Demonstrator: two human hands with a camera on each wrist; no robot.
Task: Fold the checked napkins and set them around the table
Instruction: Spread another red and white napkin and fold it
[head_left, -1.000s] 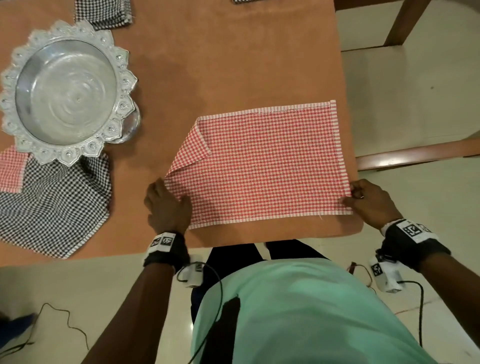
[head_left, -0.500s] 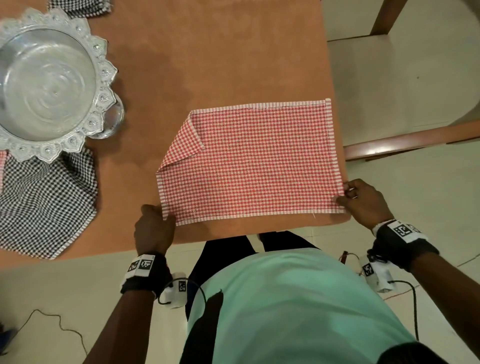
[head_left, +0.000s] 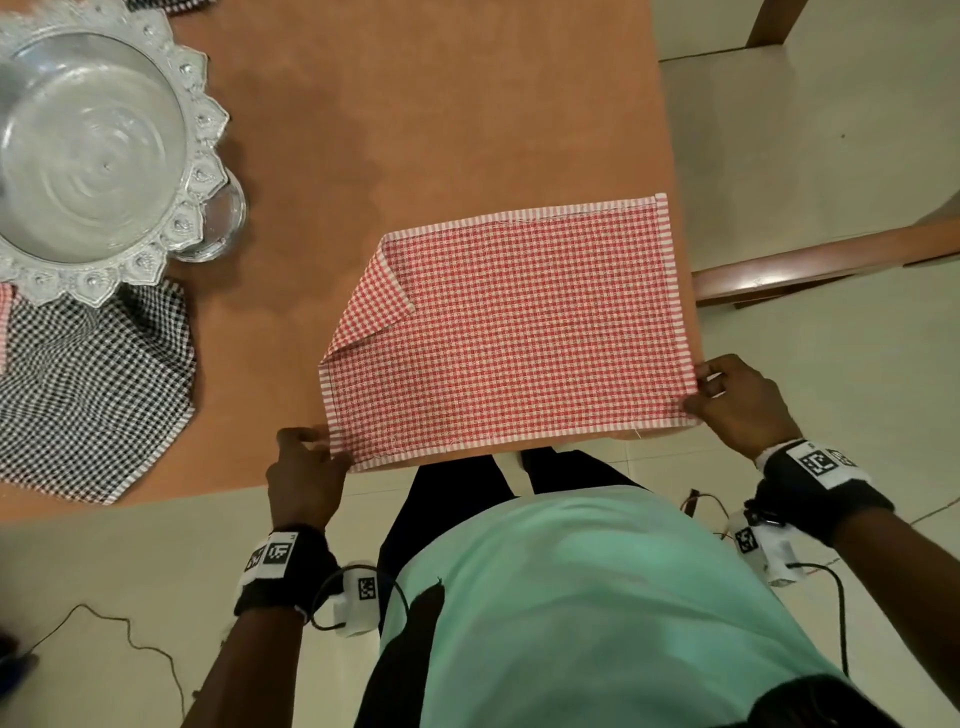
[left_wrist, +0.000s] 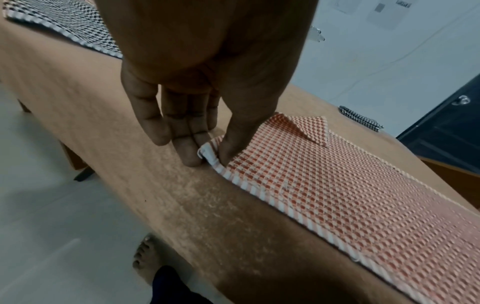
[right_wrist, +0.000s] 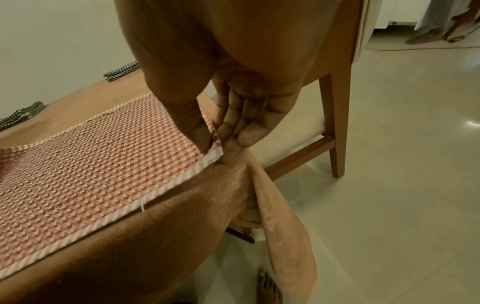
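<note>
A red checked napkin (head_left: 514, 327) lies flat at the table's near right corner, its far left corner folded over. My left hand (head_left: 311, 462) pinches the near left corner (left_wrist: 211, 156) between thumb and fingers. My right hand (head_left: 727, 395) pinches the near right corner (right_wrist: 214, 151) the same way, at the table's edge. A black checked napkin (head_left: 88, 389) lies unfolded at the left, partly under a bowl.
An ornate silver bowl (head_left: 98, 156) stands at the far left on the brown tablecloth (head_left: 415, 114). Folded black checked napkins (right_wrist: 122, 71) sit along the far side. A wooden chair (head_left: 810, 260) stands right of the table. Cables trail on the floor.
My left hand slid back from the napkin's left edge to its near left corner and took it in a pinch. The right hand kept its hold on the near right corner.
</note>
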